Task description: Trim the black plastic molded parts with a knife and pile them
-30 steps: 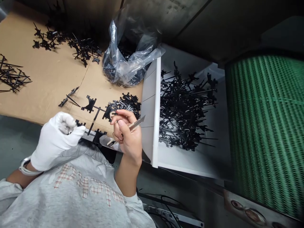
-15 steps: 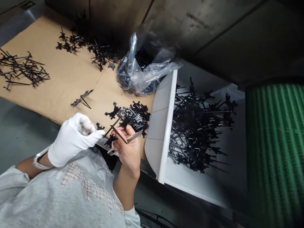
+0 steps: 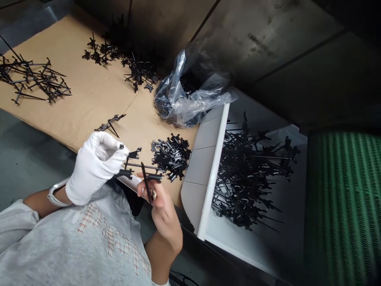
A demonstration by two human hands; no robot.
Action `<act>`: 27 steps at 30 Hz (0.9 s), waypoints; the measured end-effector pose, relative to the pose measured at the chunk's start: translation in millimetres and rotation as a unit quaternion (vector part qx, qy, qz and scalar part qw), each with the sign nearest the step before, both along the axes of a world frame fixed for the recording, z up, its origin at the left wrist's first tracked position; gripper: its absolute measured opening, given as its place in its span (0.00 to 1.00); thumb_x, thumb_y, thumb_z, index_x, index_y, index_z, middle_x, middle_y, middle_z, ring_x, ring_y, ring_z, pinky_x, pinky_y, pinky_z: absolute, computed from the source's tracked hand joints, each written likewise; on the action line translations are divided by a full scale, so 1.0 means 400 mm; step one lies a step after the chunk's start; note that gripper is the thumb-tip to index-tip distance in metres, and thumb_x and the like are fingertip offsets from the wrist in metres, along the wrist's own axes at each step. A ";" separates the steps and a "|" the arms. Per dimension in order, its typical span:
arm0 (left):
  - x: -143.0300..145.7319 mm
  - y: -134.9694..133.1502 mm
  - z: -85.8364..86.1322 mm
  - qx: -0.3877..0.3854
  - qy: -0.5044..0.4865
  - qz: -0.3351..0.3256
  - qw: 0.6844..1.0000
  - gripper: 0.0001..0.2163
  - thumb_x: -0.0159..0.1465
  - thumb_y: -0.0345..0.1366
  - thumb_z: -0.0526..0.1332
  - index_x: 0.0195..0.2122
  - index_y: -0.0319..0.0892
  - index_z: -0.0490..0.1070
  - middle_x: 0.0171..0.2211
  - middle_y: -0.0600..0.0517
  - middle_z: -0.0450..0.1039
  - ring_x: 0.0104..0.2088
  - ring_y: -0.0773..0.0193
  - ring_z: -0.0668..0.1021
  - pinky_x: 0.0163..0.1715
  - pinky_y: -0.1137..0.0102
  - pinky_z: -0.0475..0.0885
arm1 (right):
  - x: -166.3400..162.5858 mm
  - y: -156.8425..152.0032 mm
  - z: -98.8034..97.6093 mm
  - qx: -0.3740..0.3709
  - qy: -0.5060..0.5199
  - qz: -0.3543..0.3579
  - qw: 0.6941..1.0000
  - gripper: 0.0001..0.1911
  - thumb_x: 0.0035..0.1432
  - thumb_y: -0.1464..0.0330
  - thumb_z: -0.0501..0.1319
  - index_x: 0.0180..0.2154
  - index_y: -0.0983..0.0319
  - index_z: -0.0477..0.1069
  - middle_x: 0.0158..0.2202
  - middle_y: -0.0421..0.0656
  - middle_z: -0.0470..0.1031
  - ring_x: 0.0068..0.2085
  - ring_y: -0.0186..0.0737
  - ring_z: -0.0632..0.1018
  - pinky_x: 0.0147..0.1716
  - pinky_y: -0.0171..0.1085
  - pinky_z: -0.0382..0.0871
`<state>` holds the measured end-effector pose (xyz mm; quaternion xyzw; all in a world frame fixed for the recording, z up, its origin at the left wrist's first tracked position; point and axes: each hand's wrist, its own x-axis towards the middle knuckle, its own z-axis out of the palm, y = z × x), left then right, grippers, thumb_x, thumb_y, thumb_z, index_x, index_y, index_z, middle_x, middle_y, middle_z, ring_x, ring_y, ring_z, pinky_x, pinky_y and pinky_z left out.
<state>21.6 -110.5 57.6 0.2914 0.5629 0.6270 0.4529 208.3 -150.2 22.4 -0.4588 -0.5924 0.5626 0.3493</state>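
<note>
My left hand (image 3: 94, 166), in a white glove, is closed on one end of a black plastic sprue (image 3: 135, 169) with small parts on its arms, held just above the near edge of the cardboard sheet (image 3: 77, 107). My bare right hand (image 3: 160, 206) is closed at the sprue's other end, gripping a thin metal tool (image 3: 152, 194) of which only a little shows. A small heap of cut black parts (image 3: 172, 153) lies on the cardboard just beyond the sprue.
A white bin (image 3: 205, 171) at the right holds a tangle of black sprues (image 3: 253, 167). A clear plastic bag (image 3: 190, 95) with black parts sits behind the heap. Further sprue piles (image 3: 35, 79) lie on the cardboard's left and back. A green ribbed surface (image 3: 345, 206) is far right.
The view has shifted, so everything sits lower and to the right. The sprue has turned in my hands, and my right hand has dropped to its near end with the tool now mostly hidden.
</note>
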 end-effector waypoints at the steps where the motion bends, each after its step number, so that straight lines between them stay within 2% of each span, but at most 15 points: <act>1: -0.003 0.004 0.003 0.014 -0.015 0.004 1.000 0.16 0.45 0.26 0.73 0.29 0.41 0.66 0.24 0.56 0.78 0.24 0.73 0.80 0.27 0.83 0.75 | 0.019 -0.008 0.010 0.018 -0.038 0.002 0.999 0.40 0.62 0.35 0.46 0.46 0.61 0.75 0.28 0.40 0.73 0.27 0.36 0.71 0.27 0.36 0.68; 2: -0.007 0.007 0.007 0.026 -0.025 -0.002 0.999 0.15 0.46 0.26 0.73 0.29 0.41 0.67 0.24 0.57 0.78 0.23 0.73 0.80 0.26 0.83 0.75 | 0.038 -0.014 0.022 0.032 -0.070 -0.003 0.997 0.37 0.66 0.39 0.45 0.49 0.60 0.75 0.29 0.41 0.73 0.28 0.37 0.73 0.28 0.36 0.69; 4: -0.015 0.014 0.018 0.039 -0.031 -0.040 0.998 0.13 0.50 0.26 0.71 0.31 0.41 0.67 0.24 0.57 0.77 0.21 0.72 0.79 0.21 0.82 0.74 | 0.067 -0.019 0.049 0.081 -0.123 -0.039 0.988 0.25 0.74 0.51 0.46 0.51 0.59 0.74 0.28 0.39 0.74 0.28 0.36 0.75 0.28 0.34 0.69; 6: -0.026 0.022 0.033 0.032 -0.028 -0.088 0.995 0.11 0.52 0.26 0.70 0.30 0.41 0.67 0.21 0.58 0.75 0.17 0.72 0.77 0.16 0.81 0.71 | 0.079 -0.011 0.078 0.143 -0.161 -0.055 0.975 0.16 0.75 0.61 0.50 0.52 0.56 0.74 0.30 0.39 0.76 0.29 0.34 0.77 0.29 0.33 0.71; 8: -0.037 0.030 0.048 0.014 -0.023 -0.127 0.991 0.11 0.51 0.26 0.70 0.28 0.40 0.68 0.20 0.59 0.72 0.16 0.74 0.74 0.14 0.82 0.69 | 0.072 0.009 0.105 0.197 -0.185 -0.032 0.962 0.13 0.74 0.65 0.54 0.54 0.54 0.74 0.36 0.40 0.81 0.32 0.34 0.79 0.32 0.33 0.73; 12: -0.056 0.038 0.069 -0.006 -0.013 -0.188 0.982 0.10 0.51 0.26 0.72 0.28 0.40 0.70 0.20 0.59 0.73 0.18 0.76 0.75 0.15 0.87 0.66 | 0.029 0.060 0.134 0.268 -0.155 0.045 0.950 0.13 0.71 0.68 0.58 0.55 0.54 0.75 0.35 0.40 0.82 0.30 0.35 0.79 0.31 0.35 0.75; 15: -0.062 0.031 0.074 -0.019 -0.002 -0.230 0.973 0.09 0.53 0.29 0.73 0.29 0.40 0.72 0.21 0.58 0.75 0.17 0.75 0.75 0.15 0.85 0.68 | 0.004 0.083 0.136 0.288 -0.125 0.068 0.947 0.13 0.72 0.67 0.58 0.54 0.56 0.76 0.32 0.39 0.81 0.28 0.34 0.78 0.30 0.34 0.74; 19: -0.060 0.025 0.079 -0.041 -0.007 -0.239 0.970 0.09 0.54 0.30 0.73 0.28 0.41 0.72 0.21 0.59 0.74 0.18 0.73 0.77 0.16 0.84 0.70 | -0.003 0.087 0.134 0.290 -0.097 0.094 0.947 0.15 0.72 0.67 0.57 0.57 0.56 0.75 0.33 0.41 0.82 0.29 0.35 0.80 0.30 0.33 0.76; 27: -0.062 0.036 0.079 -0.094 0.015 -0.252 0.963 0.14 0.48 0.36 0.77 0.24 0.41 0.71 0.21 0.55 0.69 0.17 0.71 0.72 0.12 0.79 0.64 | 0.002 0.088 0.137 0.278 -0.048 0.114 0.953 0.17 0.72 0.67 0.57 0.59 0.54 0.74 0.33 0.40 0.82 0.28 0.35 0.79 0.29 0.33 0.75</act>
